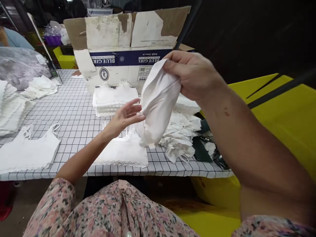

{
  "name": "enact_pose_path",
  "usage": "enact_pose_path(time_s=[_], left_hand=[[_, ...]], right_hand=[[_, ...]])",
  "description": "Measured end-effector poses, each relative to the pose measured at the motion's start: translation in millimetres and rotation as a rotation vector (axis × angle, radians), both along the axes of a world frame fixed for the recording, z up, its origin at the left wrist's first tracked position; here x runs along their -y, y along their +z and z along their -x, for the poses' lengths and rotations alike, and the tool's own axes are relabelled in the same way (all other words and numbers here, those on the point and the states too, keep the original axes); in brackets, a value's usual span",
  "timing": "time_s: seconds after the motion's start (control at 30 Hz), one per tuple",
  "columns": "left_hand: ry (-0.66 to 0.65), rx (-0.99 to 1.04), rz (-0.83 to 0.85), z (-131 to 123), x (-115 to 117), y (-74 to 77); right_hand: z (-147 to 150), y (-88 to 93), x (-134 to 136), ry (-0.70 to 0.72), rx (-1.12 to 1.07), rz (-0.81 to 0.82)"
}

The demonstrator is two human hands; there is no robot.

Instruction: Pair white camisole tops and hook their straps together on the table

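Note:
A white cloth garment hangs in the air above the table, gripped at its top by my right hand. My left hand is at the garment's left edge, fingers apart, with the fingertips at or very near the fabric. Below my left hand lies a neat stack of white camisoles with wavy hems. Behind it is another stack of white garments. A loose heap of white garments lies to the right, partly behind the held one.
Grid-patterned table. An upright cardboard box stands at the back. White camisoles and a plastic bag are at left. Yellow bins stand at right, near dark tools. A person's blue sleeve shows far left.

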State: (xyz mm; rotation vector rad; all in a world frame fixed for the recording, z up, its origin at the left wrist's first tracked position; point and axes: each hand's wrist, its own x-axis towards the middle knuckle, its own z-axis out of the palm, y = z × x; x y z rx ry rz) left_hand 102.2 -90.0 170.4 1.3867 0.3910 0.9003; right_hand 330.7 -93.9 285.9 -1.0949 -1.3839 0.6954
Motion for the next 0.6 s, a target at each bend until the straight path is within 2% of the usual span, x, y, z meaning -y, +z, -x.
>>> enact_pose_path(time_s=[0.1, 0.2, 0.27, 0.3, 0.37, 0.43, 0.53, 0.6], left_hand=[[-0.144, 0.038, 0.164, -7, -3, 2.0], [-0.129, 0.074, 0.346, -4, 3, -2.7], [-0.070, 0.140, 0.437, -1, 7, -2.6], [-0.029, 0.171, 0.469, 1, 8, -1.1], [0.057, 0.212, 0.511, 6, 8, 4.2], [0.133, 0.254, 0.526, 10, 8, 10.4], [0.207, 0.332, 0.525, 10, 11, 17.4], [0.244, 0.361, 0.534, 8, 16, 19.7]], right_hand=[[22, -5.5, -1, 0.152, -0.046, 0.120], [24, -21.9, -12, 0.232, -0.042, 0.112], [22, -37.9, -17, 0.178, 0.034, 0.059], [23, -46.7, -17, 0.100, 0.087, -0.005], [28, -64.9, -6, -0.095, 0.183, -0.189], [38, -84.0, 14, -0.212, 0.243, -0.365], [60, -113.9, 46, -0.156, 0.322, -0.489], [73, -132.3, 58, -0.124, 0.355, -0.439]])
